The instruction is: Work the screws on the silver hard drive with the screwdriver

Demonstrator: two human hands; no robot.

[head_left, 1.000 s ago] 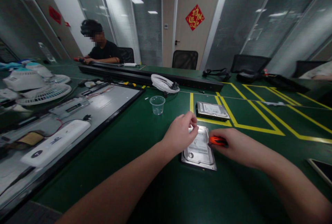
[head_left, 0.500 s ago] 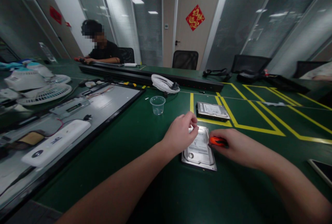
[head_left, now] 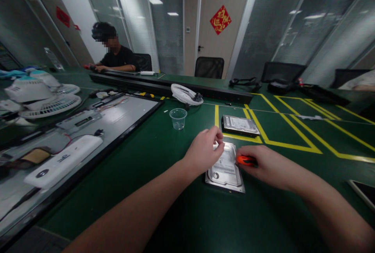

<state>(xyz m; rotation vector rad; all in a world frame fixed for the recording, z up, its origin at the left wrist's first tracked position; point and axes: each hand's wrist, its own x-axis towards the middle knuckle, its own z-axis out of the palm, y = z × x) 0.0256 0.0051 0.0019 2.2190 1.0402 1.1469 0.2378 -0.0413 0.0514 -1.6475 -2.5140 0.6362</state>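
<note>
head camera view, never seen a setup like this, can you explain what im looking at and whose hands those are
There is no robot here: a person works with two bare hands, and the camera sits on their head, looking forward and down. The arms reaching in from below are the wearer's own.

On the green table, the right hand grips an orange object, perhaps a tool handle, beside a silver hard drive. The left hand is curled over that drive's far end; whether it pinches anything is hidden.

Just beyond lies a second hard drive, with a clear cup to its left. A large flat panel fills the left side. Another person sits across the table.
</note>
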